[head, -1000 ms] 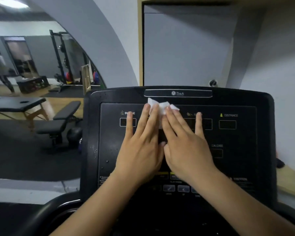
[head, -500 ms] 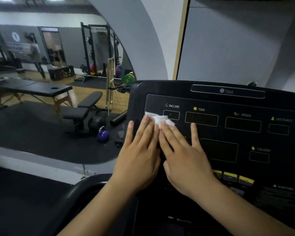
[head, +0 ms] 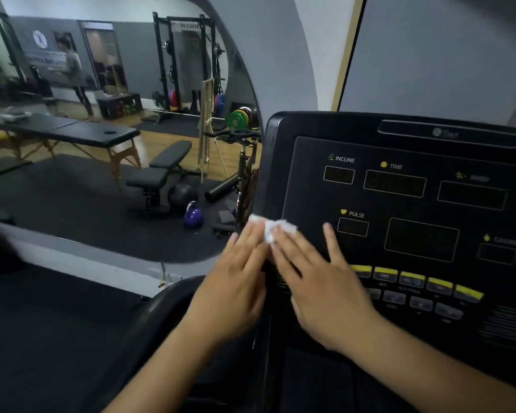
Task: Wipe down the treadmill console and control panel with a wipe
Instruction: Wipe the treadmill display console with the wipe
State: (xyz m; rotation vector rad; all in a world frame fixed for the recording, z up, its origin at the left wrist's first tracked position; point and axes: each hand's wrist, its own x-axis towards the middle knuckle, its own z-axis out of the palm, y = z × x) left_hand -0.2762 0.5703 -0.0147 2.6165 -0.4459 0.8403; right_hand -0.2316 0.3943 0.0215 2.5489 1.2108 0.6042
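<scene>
The black treadmill console fills the right half of the view, with dark display windows and a row of yellow buttons. A crumpled white wipe lies on the console's left edge, left of the PULSE window. My left hand and my right hand lie flat side by side, fingertips pressing the wipe against the panel. Most of the wipe is hidden under my fingers.
A black handrail curves below my left hand. To the left a large mirror shows the gym: a massage table, a weight bench, a purple kettlebell and a squat rack. A person stands far back in the reflection.
Both hands have slid the wipe down and to the left, from the top middle of the panel to its left edge. My view has turned left.
</scene>
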